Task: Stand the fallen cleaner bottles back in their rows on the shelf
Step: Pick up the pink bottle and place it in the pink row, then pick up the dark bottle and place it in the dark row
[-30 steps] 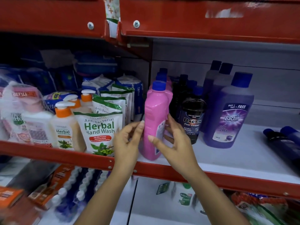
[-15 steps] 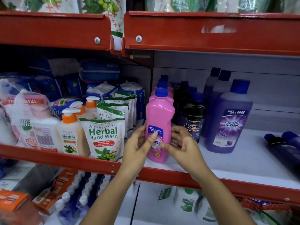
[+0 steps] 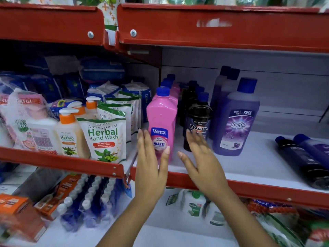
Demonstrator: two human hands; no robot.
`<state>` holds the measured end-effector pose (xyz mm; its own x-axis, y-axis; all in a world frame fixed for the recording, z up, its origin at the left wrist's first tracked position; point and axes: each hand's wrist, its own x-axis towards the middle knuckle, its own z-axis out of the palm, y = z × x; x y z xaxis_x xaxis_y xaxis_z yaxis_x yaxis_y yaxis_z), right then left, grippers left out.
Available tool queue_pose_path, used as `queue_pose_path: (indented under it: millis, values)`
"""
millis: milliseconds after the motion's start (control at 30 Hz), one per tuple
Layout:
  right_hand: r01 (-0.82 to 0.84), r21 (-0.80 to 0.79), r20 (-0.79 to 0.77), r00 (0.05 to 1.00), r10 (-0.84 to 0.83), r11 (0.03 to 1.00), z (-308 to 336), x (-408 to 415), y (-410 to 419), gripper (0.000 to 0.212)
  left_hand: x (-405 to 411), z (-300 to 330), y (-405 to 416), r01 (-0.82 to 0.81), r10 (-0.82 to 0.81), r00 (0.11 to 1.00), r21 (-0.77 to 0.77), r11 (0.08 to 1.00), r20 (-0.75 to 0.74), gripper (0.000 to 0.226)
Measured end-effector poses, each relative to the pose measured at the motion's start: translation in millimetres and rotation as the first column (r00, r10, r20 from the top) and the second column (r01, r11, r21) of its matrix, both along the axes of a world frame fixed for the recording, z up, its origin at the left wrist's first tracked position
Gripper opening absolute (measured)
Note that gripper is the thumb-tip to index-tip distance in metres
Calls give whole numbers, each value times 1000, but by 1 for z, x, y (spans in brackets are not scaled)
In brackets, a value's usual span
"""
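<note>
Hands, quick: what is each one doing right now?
Left hand: open, fingers spread, in front of the pink bottle, gripping nothing.
Right hand: open, empty.

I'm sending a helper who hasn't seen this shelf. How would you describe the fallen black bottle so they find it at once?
Look at the white shelf with the red front lip, right of the standing purple Bactin bottle. Two bottles lie on their sides at the far right. The black bottle is the nearer one, darker than the fallen purple bottle behind it.
</note>
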<state>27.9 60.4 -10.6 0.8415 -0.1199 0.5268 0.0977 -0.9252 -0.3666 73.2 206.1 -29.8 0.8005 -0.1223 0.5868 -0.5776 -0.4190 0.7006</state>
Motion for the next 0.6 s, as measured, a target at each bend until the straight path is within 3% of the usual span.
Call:
queue_pose_path:
  millis: [167,367,467,600]
  values:
    - [211,-260,33,977,-209,942,-14,-43,-50,72,-25,-14,-39,-33,-44,971,314,949,235,70]
    - [404,-242,-13,908,-419,882,-10,-97,-131,77,-47,-1,-120,37,-238,926,560,828,292,65]
    - [488,-204,-50,861,-507,849,3,-117,-168,82,-63,17,-165,187,-344,924,585,789,169,73]
    - [564,-80,-208,797,-567,822,16,-131,-222,72,-76,33,-233,532,-475,843,513,674,-252,66]
